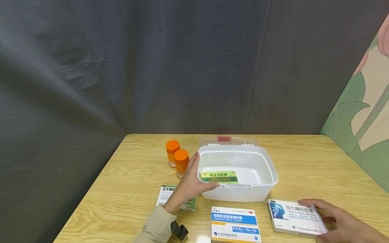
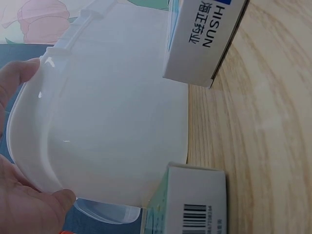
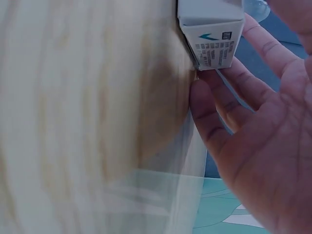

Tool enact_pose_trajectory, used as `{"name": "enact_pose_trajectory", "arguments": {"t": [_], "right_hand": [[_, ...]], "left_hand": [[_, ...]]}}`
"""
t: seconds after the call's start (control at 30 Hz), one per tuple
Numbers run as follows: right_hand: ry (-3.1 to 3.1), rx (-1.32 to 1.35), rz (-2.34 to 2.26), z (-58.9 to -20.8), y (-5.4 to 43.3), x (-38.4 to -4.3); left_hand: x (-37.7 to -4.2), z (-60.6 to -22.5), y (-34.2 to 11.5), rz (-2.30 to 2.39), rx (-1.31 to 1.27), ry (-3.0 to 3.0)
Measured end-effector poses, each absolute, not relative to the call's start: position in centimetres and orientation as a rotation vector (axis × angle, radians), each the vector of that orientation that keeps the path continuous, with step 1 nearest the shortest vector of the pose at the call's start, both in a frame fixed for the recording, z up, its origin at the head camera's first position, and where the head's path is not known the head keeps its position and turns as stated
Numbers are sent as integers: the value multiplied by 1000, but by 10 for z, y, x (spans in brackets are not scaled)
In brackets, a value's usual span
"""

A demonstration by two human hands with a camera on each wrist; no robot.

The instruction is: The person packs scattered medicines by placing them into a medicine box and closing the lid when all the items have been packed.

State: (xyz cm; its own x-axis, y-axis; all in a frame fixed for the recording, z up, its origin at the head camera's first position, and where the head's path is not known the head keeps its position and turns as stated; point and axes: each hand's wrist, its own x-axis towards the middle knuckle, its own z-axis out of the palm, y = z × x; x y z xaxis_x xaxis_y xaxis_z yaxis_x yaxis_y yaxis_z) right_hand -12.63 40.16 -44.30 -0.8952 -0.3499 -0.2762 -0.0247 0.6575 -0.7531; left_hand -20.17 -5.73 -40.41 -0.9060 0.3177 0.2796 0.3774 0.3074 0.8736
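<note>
My left hand (image 1: pixel 192 182) grips the left end of a white plastic storage box (image 1: pixel 237 193). Its thumb lies over the front rim and its fingers are at the left side. A green-yellow medicine box (image 1: pixel 223 176) lies inside, against the left part. At the right, my right hand (image 1: pixel 344 221) holds the right end of a white medicine box (image 1: pixel 297 217) with a blue head picture, fingers at the far edge and thumb at the near corner. The right wrist view shows the fingers around the end of this medicine box (image 3: pixel 212 46).
A blue-and-white medicine box (image 1: pixel 235 224) lies in front of the storage box. Partly behind the left forearm is a green-and-white medicine box (image 1: pixel 189 205). Two orange-capped bottles (image 1: pixel 173 146) stand left of the storage box, whose clear lid (image 1: pixel 238 140) hangs open behind it.
</note>
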Motion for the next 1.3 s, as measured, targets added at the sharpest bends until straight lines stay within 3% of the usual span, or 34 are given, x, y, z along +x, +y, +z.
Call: {"name": "enact_pose_trajectory", "arguments": {"t": [0.5, 0.73, 1.3], "right_hand": [[2412, -152, -1251, -438, 396, -122], [2721, -316, -1133, -441, 395, -117], [2880, -552, -1394, -448, 396, -113]], "left_hand": [[-202, -405, -57, -1708, -679, -2491], [-203, -405, -57, -1707, -664, -2501], [-203, -407, -57, -1734, -697, -2462]]}}
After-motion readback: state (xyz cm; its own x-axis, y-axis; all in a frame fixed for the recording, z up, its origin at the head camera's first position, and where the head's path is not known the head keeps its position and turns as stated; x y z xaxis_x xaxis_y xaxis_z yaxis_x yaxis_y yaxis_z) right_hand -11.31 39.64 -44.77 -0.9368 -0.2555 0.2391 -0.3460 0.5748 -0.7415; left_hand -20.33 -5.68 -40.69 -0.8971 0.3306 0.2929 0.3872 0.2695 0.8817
